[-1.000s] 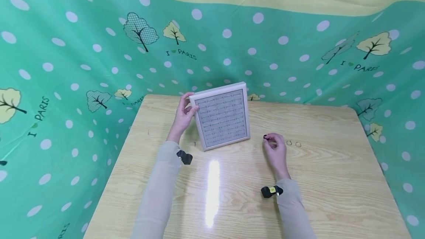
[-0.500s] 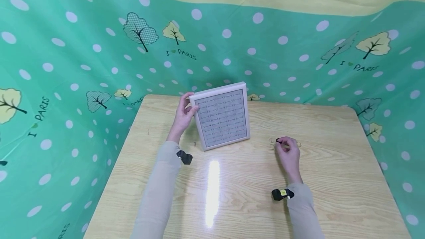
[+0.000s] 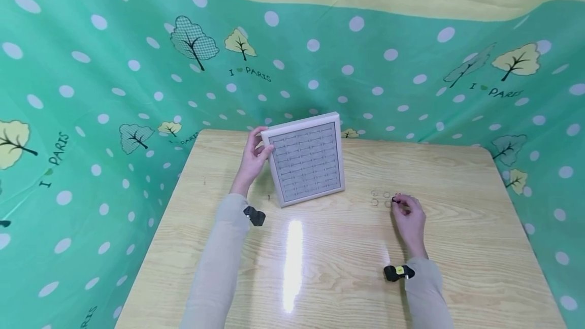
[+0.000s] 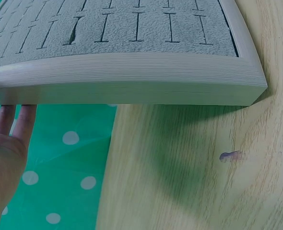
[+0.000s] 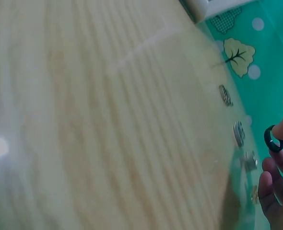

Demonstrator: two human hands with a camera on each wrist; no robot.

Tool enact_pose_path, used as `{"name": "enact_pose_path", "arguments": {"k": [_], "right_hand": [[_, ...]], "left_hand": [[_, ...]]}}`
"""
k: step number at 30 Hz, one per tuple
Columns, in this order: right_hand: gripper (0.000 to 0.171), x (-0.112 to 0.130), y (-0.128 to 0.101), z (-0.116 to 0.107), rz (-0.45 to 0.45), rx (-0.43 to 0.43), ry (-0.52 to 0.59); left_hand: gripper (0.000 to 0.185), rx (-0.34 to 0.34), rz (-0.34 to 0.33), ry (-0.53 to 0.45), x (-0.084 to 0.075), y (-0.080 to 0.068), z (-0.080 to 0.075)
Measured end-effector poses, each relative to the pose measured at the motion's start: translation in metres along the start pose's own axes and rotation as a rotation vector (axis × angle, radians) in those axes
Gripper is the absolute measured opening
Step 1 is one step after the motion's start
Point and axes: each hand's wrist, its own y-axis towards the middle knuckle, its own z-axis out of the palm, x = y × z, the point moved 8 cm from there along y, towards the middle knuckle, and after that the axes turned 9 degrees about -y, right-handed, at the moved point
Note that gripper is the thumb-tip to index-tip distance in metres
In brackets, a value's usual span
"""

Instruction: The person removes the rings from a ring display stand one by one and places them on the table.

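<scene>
Black ring [image 5: 274, 139] pinched by right hand [image 3: 408, 216]; three rings [image 3: 375, 193] on table [image 3: 320, 268]; left hand [image 3: 253, 159] grips tray [image 3: 305, 164].

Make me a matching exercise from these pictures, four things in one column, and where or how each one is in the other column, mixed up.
Things:
1. ring tray
2. black ring
3. left hand
4. small rings

Places or states:
A. pinched in the right hand's fingertips
B. lying loose on the table, right of the tray
C. propped up on one edge, tilted
D. holding the tray's left edge

Pairs: 1-C, 2-A, 3-D, 4-B
</scene>
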Motion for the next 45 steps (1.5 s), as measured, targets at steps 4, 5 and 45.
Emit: {"name": "enact_pose_path", "arguments": {"k": [4,5,45], "right_hand": [[0.013,-0.009,-0.001,-0.003,0.018,-0.013,-0.026],[0.014,-0.011,-0.002,-0.004,0.021,-0.015,-0.036],[0.012,-0.022,-0.007,-0.011,0.034,-0.012,-0.119]], "left_hand": [[0.049,0.002,0.006,0.007,0.000,0.000,0.000],[0.049,0.002,0.006,0.006,0.000,0.000,0.000],[0.052,0.039,0.015,-0.009,-0.002,0.001,0.000]]}}
